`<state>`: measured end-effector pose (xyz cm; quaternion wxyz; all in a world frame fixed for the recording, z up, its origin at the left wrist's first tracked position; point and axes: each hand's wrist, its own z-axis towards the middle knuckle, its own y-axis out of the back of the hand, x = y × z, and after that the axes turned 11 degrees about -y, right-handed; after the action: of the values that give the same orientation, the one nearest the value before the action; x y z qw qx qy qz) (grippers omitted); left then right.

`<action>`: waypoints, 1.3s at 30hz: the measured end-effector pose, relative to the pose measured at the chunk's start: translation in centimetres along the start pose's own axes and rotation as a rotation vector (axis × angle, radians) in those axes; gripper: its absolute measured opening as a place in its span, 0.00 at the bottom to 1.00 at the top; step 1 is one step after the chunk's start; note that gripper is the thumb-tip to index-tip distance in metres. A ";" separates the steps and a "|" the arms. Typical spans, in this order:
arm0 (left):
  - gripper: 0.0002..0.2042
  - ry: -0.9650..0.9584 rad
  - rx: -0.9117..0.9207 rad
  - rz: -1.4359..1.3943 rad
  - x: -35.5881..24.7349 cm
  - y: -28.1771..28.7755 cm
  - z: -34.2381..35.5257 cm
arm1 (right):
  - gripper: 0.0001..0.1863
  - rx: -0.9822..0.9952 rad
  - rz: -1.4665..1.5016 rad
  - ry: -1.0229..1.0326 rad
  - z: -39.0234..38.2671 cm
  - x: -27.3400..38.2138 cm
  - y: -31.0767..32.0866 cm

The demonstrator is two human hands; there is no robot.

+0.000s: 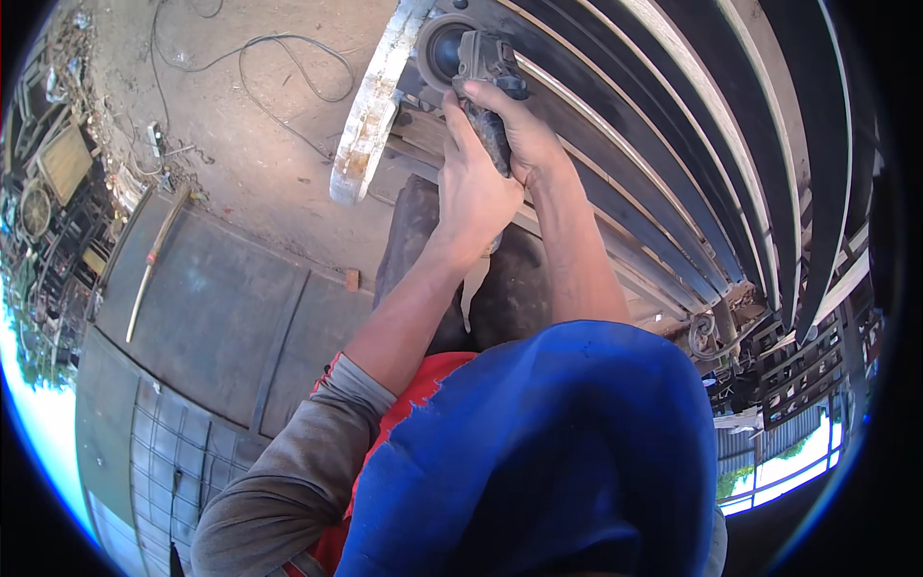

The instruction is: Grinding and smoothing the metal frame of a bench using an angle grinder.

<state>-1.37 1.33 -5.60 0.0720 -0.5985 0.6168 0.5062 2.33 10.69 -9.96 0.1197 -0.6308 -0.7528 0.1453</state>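
Note:
Both of my hands are wrapped round a dark angle grinder [490, 130], one on each side of its worn body. My left hand [478, 192] closes on it from the left and lower side, its fingers pointing up toward the head. From the right my right hand [527, 135] grips it near the head, thumb laid across the top. The grinder's round disc [442, 52] is at the upper left of the tool, beside a pale, rust-stained metal bar [370, 120]. Whether the disc touches the metal is hard to tell.
Long dark metal slats [663, 115] curve across the right side. A black cable [260, 40] lies looped on the dirt floor [288, 106]. At left, a wooden-handled tool [154, 258] rests on a large dark metal sheet [212, 288]. Piled scrap [53, 163] lines the far left.

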 end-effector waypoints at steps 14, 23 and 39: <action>0.56 0.045 0.333 -0.047 -0.1 -2.3 -2.2 | 0.22 -0.268 0.167 0.184 -3.3 -3.5 4.9; 0.55 -0.020 0.140 -0.117 2.8 -1.6 -2.2 | 0.24 -0.232 -0.040 0.198 -1.1 -3.8 3.2; 0.53 -0.038 0.217 -0.387 4.4 -4.5 -2.7 | 0.31 -0.436 -0.281 0.244 -2.3 -3.4 5.0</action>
<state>2.52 -2.53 -9.84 0.2432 -0.6849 0.5397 0.4249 8.30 8.28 -9.69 0.0899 -0.5441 -0.8262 -0.1152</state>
